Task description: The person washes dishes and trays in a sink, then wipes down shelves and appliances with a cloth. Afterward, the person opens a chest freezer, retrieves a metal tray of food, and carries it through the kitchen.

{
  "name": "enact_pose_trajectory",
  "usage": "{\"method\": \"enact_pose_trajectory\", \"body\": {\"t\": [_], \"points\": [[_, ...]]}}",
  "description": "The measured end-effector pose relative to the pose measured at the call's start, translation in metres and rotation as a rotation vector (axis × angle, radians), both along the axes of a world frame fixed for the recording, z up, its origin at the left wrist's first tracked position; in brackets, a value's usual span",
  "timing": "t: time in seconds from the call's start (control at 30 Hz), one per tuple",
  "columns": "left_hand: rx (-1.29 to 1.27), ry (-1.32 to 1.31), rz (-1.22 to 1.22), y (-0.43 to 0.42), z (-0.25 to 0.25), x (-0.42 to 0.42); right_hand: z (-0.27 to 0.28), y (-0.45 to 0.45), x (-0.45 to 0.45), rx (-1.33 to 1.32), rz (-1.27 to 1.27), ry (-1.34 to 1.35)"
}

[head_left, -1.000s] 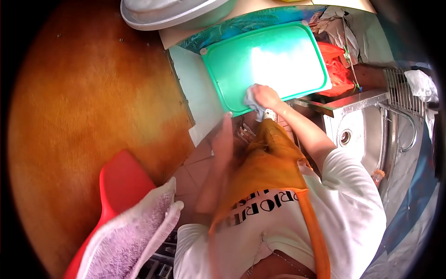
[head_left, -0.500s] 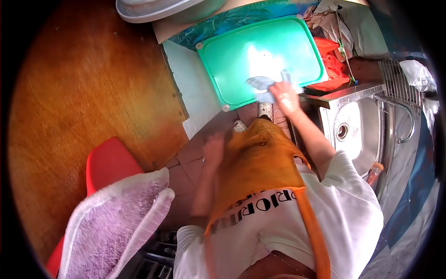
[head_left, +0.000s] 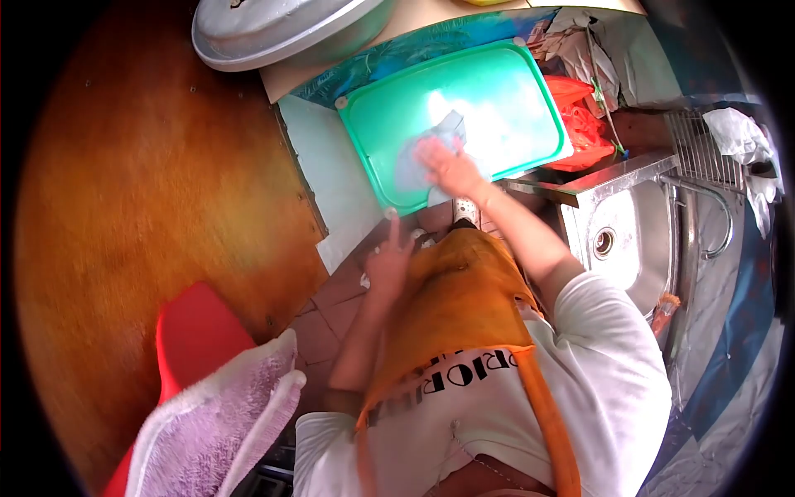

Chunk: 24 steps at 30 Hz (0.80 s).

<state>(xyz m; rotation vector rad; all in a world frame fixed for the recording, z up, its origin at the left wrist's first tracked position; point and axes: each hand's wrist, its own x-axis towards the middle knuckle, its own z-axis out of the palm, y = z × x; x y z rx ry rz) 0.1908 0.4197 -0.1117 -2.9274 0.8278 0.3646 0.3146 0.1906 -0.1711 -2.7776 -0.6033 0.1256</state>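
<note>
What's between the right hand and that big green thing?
In the head view, a pale cloth, partly blurred, lies between the right hand and the green surface.

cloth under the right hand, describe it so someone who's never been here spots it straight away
Look for the big green panel with a rounded rim, at the top centre. Towards its lower edge is the right hand, and spread under its fingers is the cloth. Its pale grey-blue sets it apart from the green below and the red plastic beside the panel.
</note>
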Motion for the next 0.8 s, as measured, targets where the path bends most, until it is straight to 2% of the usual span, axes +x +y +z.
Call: {"method": "enact_pose_trajectory", "body": {"t": [0.03,0.1,0.17,0.27,0.33,0.4,0.43,0.47,0.53,0.57,0.67,0.8], "points": [[0.014,0.001,-0.023,0.001,0.001,0.001,-0.027,-0.029,0.019,0.0,-0.086,-0.173],[0.039,0.007,-0.061,0.001,0.003,0.001,-0.046,-0.09,0.062,0.302,-0.352,-0.093],[-0.099,0.015,0.168,-0.006,-0.001,-0.002,-0.023,-0.129,0.068,0.039,-0.577,-0.236],[-0.281,-0.026,0.225,-0.01,-0.001,-0.002,-0.014,-0.108,0.036,-0.218,-0.579,-0.105],[-0.358,0.064,0.336,-0.012,-0.006,-0.004,-0.023,-0.05,0.01,-0.208,-0.476,-0.136],[-0.263,0.13,0.377,-0.017,0.006,-0.001,-0.037,0.008,-0.01,0.064,-0.201,-0.21],[-0.215,0.163,0.396,-0.019,0.009,0.0,-0.035,0.035,-0.011,0.125,-0.088,-0.091],[-0.171,0.283,0.431,-0.019,0.003,0.0,-0.006,0.051,0.001,0.146,0.037,0.022],[-0.169,0.052,0.188,-0.012,-0.002,-0.001,-0.016,0.07,0.04,0.118,0.155,-0.098],[-0.166,-0.065,0.067,-0.01,-0.007,-0.002,-0.023,0.069,0.062,0.103,0.214,-0.16],[-0.152,-0.149,0.195,-0.015,-0.023,-0.012,-0.001,0.02,0.12,0.08,0.087,-0.127],[-0.128,-0.216,0.17,-0.014,-0.02,-0.011,-0.011,-0.079,0.142,-0.18,0.056,-0.2]]}}
